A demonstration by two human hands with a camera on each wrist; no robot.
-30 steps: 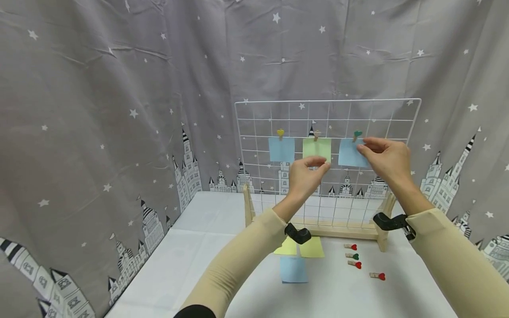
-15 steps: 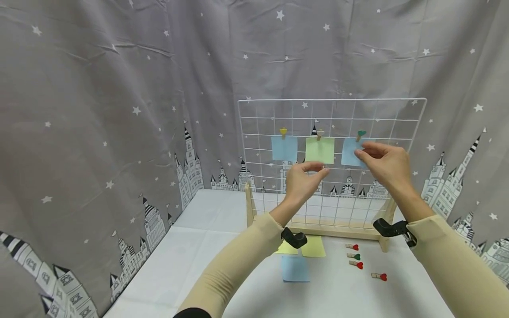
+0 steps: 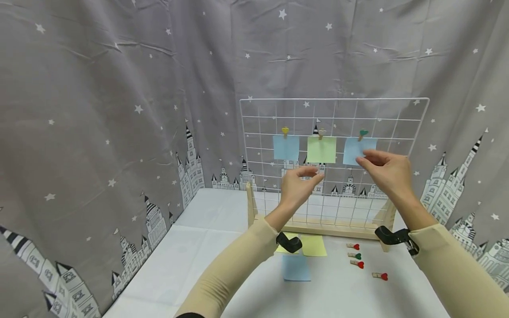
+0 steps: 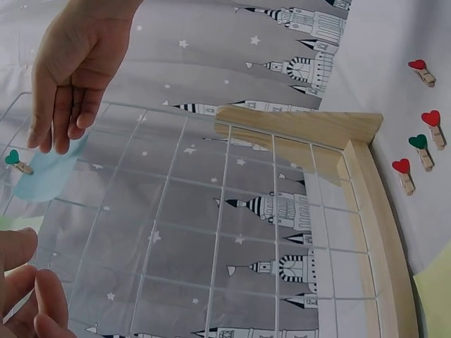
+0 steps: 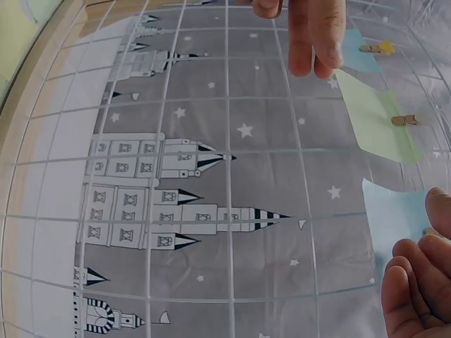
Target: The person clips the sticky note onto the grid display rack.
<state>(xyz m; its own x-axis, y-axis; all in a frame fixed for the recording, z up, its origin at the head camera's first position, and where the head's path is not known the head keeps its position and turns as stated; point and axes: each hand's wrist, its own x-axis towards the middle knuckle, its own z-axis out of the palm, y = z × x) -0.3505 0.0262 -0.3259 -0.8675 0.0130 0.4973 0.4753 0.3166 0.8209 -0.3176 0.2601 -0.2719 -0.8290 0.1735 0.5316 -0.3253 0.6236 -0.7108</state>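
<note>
Three paper notes hang by heart clothespins from a white wire grid (image 3: 399,129): a blue note (image 3: 286,148) under a yellow heart, a green note (image 3: 321,150) under a pale heart, and a second blue note (image 3: 351,151) under a green heart (image 3: 363,133). My right hand (image 3: 391,172) is at the right-hand blue note, its loosely bent fingertips overlapping the lower right part. Below the green note my left hand (image 3: 296,187) hovers, fingers loosely bent, holding nothing. In the left wrist view the right hand's fingers (image 4: 62,120) extend straight down over the blue note.
The grid stands in a wooden base (image 3: 338,231) on a white-covered table (image 3: 191,247). Two yellow notes (image 3: 314,245) and a blue note (image 3: 296,268) lie in front. Several heart clothespins (image 3: 357,264) lie to the right. A grey patterned curtain (image 3: 119,88) hangs behind.
My left hand has moved down and slightly left, away from the green note's lower edge. My right hand has slid lower on the blue note, leaving more of it and its clothespin in sight.
</note>
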